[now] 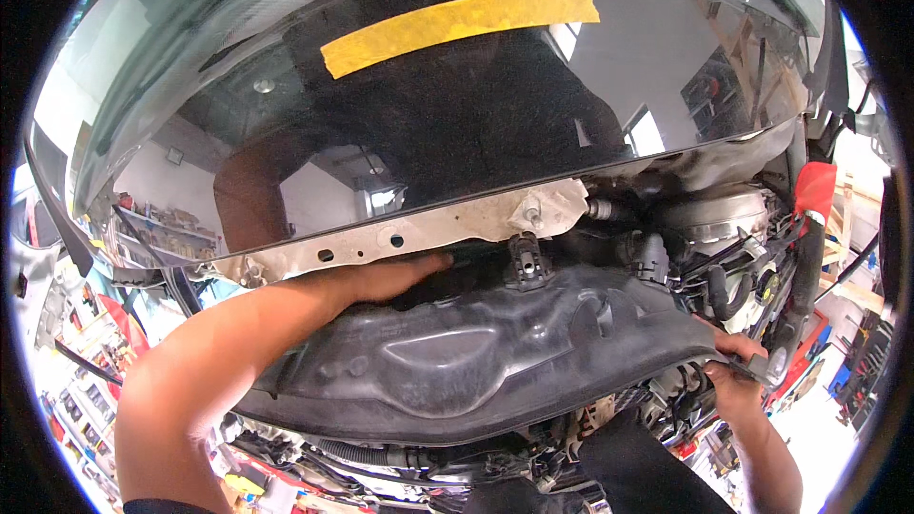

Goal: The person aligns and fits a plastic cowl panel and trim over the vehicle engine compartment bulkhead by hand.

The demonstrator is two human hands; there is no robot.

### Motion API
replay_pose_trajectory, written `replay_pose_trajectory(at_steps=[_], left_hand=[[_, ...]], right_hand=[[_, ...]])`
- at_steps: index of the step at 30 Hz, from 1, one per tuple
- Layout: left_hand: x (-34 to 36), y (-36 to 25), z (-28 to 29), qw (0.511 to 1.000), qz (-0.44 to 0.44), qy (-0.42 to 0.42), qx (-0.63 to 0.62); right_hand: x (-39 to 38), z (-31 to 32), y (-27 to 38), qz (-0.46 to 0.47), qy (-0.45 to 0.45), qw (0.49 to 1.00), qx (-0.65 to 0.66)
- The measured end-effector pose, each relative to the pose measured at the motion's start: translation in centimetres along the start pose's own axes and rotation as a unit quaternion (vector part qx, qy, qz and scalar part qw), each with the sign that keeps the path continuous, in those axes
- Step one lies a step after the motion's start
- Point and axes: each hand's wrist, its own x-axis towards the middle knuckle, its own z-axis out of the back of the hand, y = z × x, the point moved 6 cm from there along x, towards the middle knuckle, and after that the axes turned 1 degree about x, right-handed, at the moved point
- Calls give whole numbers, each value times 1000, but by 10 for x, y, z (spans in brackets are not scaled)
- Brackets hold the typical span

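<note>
Plastic cover panel [476,352] — the long black moulded piece under the windscreen [428,86] — is lying across the back of the engine bay, and I am holding it at both ends so it is not sagging or twisting. My left hand [395,278] is reaching flat over its top edge, fingers tucked into the gap beneath the bare metal bracket [419,228], so I cannot tell how far they are curled. My right hand [738,362] is pinching the panel's thin right tip — fingers closed on it — beside the hoses [724,290] and a red rag [816,188]. A yellow tape strip [457,27] is sticking to the glass above.
</note>
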Motion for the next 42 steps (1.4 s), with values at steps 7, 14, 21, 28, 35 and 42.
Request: replay_pose_trajectory(at_steps=[7,14,21,28,35,42], left_hand=[[24,17,-6,991,-125,-46,-16],[50,80,-30,995,-83,8,-56],[54,89,-35,998,-50,38,-5],[41,73,-17,998,-57,33,11],[24,71,-7,998,-39,34,18],[34,61,-11,998,-59,31,13]], right_hand=[[-29,0,-3,0,-25,995,-95],[-18,3,1,-10,-61,997,-51],[-19,3,2,-35,-61,997,-38],[-34,0,13,-27,-7,997,-71],[-48,19,-5,-42,-60,997,-12],[-49,6,-5,-60,-50,997,27]])
